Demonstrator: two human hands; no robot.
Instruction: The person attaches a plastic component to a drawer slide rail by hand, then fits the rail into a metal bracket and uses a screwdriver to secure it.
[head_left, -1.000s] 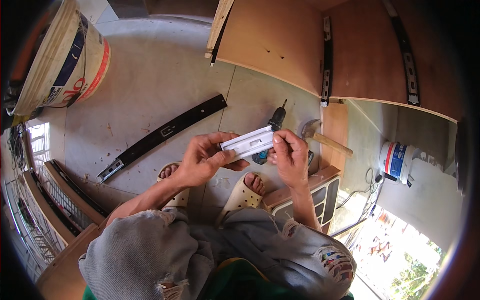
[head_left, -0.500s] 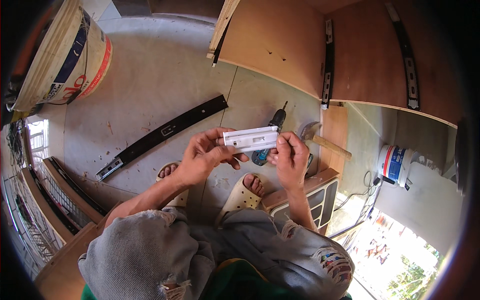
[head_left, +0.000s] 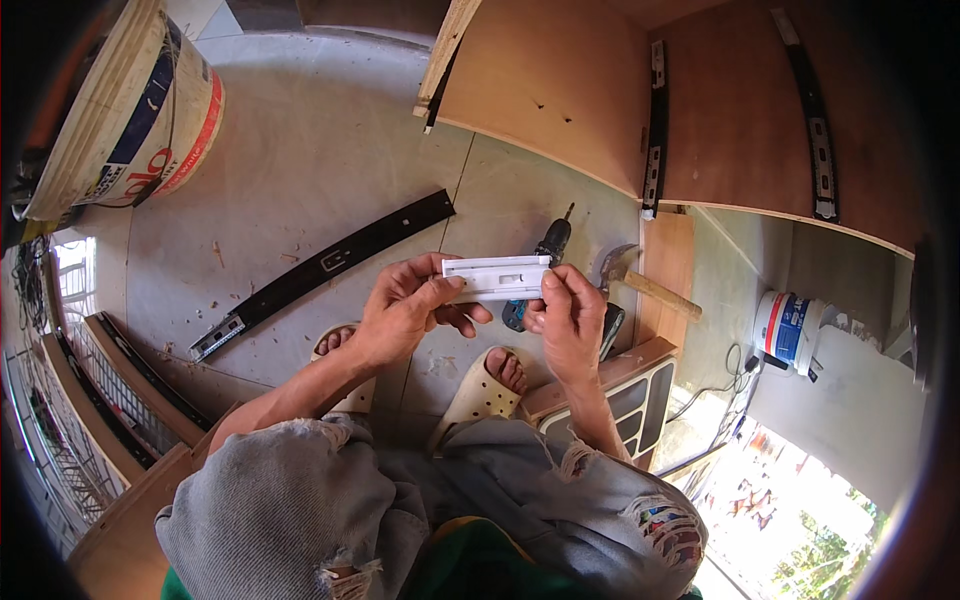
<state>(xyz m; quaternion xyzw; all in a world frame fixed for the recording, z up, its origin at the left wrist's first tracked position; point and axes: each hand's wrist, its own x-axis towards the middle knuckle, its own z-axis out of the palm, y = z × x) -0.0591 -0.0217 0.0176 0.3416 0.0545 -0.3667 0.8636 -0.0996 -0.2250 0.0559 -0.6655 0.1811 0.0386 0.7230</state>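
Both hands are on a white plastic strip [head_left: 497,277], held level above the sandalled feet. The left hand [head_left: 405,310] pinches its left end between thumb and fingers, and the right hand [head_left: 568,318] pinches the right end. I'd say keep that two-ended grip steady so it doesn't twist while it's looked over. A cordless drill [head_left: 545,262] and a hammer [head_left: 640,282] lie on the floor underneath. Containers: a big bucket [head_left: 130,110] upper left, contents hidden, and a small paint tub [head_left: 788,328] at right, lid on.

white plastic rectangular bracket [head_left: 497,277] | black metal drawer slide [head_left: 325,272] on grey concrete floor [head_left: 300,160] | cream perforated sandals [head_left: 478,396] | faded grey ripped jeans [head_left: 300,510] | white bucket [head_left: 150,110], red and blue bands | brown plywood panel [head_left: 550,90]
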